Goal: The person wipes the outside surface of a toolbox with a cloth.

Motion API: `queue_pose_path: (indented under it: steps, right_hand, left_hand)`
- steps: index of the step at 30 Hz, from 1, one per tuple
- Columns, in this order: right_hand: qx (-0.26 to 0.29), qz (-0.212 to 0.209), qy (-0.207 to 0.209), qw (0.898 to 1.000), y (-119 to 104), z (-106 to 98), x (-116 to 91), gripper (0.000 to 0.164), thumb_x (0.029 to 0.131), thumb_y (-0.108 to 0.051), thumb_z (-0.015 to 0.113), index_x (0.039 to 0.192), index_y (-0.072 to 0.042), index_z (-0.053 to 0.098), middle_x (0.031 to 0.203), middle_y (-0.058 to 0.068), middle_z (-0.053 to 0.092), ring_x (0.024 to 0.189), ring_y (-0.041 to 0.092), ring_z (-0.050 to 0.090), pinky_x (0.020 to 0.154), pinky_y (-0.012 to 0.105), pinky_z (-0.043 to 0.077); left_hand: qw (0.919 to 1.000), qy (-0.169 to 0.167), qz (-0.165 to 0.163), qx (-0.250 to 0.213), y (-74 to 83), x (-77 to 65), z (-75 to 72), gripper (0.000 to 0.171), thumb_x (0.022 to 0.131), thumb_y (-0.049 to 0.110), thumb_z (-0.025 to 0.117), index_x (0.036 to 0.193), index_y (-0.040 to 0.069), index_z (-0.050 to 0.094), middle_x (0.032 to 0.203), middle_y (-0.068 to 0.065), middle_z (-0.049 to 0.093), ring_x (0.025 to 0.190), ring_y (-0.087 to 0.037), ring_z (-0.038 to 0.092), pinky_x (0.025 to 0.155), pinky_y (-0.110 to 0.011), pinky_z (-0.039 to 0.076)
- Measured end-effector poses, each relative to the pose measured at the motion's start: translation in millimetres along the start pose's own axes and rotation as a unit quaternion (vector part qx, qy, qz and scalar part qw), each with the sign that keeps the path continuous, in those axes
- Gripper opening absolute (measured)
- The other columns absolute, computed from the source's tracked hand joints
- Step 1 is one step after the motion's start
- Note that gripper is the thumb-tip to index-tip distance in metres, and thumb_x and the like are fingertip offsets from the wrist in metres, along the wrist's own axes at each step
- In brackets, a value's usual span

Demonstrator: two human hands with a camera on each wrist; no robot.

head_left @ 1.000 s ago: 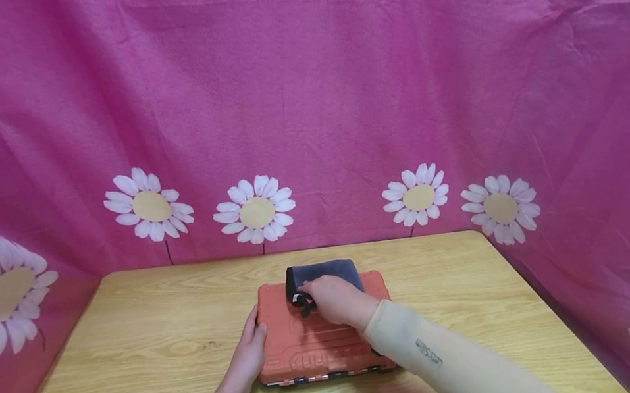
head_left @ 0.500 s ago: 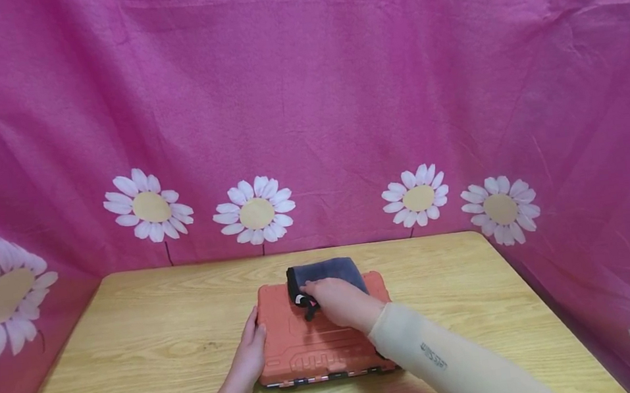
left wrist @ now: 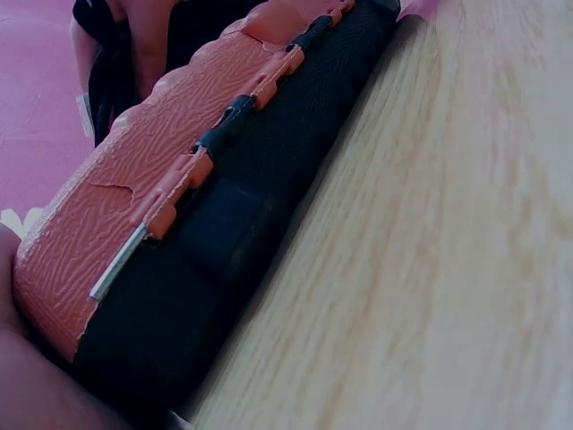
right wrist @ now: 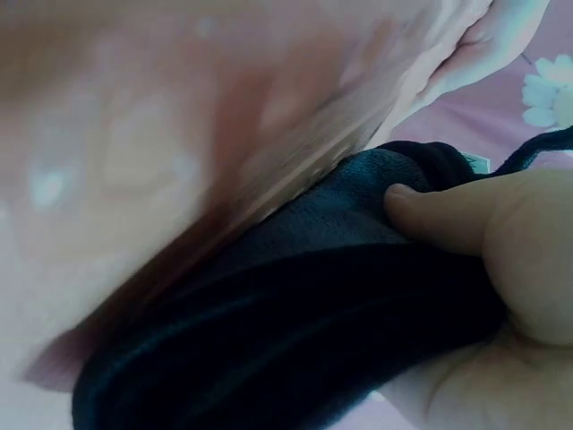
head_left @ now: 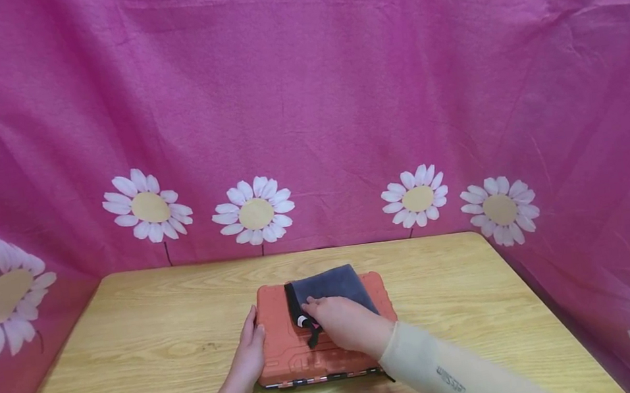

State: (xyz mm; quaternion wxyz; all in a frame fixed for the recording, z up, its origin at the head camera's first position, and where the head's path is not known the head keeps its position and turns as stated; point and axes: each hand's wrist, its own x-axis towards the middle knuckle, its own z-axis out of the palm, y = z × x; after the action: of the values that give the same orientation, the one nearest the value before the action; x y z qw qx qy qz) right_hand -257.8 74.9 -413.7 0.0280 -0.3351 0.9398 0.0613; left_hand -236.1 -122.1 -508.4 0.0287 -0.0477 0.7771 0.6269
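Observation:
An orange hard plastic case (head_left: pixel 278 351) with a dark base lies flat on the wooden table, its hinged edge towards me. My left hand (head_left: pixel 247 351) grips its left side, thumb by the lid's edge. Over the lid, my right hand (head_left: pixel 346 324) holds a blue-grey soft drawstring pouch (head_left: pixel 329 285) with a black band and black cord. In the right wrist view, the thumb presses on the fabric of the pouch (right wrist: pixel 304 269), the other fingers being behind it. The left wrist view shows the case's hinge side (left wrist: pixel 224 170) close up, with a silver pin along it.
The wooden table (head_left: pixel 150 351) reaches back to a pink cloth backdrop (head_left: pixel 303 105) printed with white daisies, which also hangs at both sides. A bright light reflection shows on the tabletop near the front.
My right hand has moved the pouch towards me over the lid, and the pouch has turned slightly. The left hand and the case have stayed in place.

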Motion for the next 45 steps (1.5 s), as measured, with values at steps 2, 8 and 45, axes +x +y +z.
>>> queue_pose_path:
  steps: [2,8,45]
  right_hand:
    - [0.0,0.0,-0.005,1.0,-4,-1,-4,0.045,0.1,-0.007,0.065,0.145,-0.009,0.06,0.147,0.008,0.062,0.133,0.019,0.061,0.107,0.03,0.053]
    - [-0.011,-0.007,-0.017,1.0,-14,-2,-17,0.05,0.098,-0.008,0.07,0.146,-0.011,0.059,0.147,0.006,0.062,0.13,0.018,0.063,0.101,0.028,0.056]
    - [0.15,-0.057,-0.107,0.981,-38,18,-74,0.069,0.092,-0.043,0.077,0.152,-0.019,0.052,0.155,-0.002,0.053,0.137,0.019,0.058,0.1,0.033,0.058]
  left_hand:
    - [1.0,0.001,0.002,0.0,-0.1,-0.3,-0.1,0.059,0.113,0.022,0.029,0.165,0.004,0.007,0.169,-0.028,0.01,0.155,-0.052,0.007,0.124,-0.068,0.01]
    - [1.0,-0.001,-0.003,-0.002,-0.1,-0.5,-0.2,0.059,0.113,0.023,0.029,0.165,0.005,0.008,0.169,-0.028,0.01,0.155,-0.052,0.007,0.124,-0.069,0.01]
    - [1.0,0.002,0.002,0.004,-1.8,0.8,-2.0,0.058,0.113,0.024,0.03,0.165,0.005,0.012,0.169,-0.028,0.012,0.156,-0.051,0.009,0.124,-0.069,0.01]
